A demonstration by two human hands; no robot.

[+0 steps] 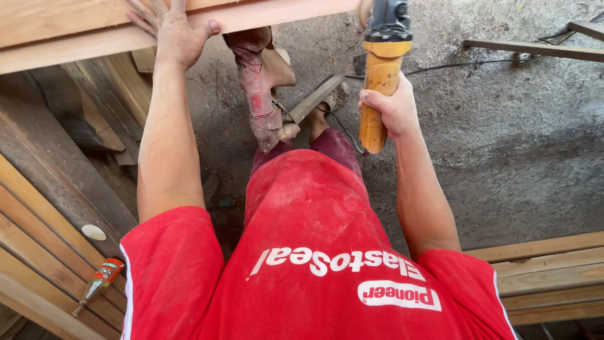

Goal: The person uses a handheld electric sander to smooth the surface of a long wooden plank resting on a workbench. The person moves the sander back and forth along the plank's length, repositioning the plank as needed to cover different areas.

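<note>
Two hands show, the left hand (175, 34) and the right hand (391, 108), with one yellow-handled power tool (380, 69), one small orange-labelled bottle (100, 277), one red shirt (314, 264) and two sandalled feet (336, 96).

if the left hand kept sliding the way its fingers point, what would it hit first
Nothing, as far as the view shows. The left hand lies flat on the wooden board, fingers pointing past the picture's top edge; only more board lies ahead before the frame cuts off.
</note>
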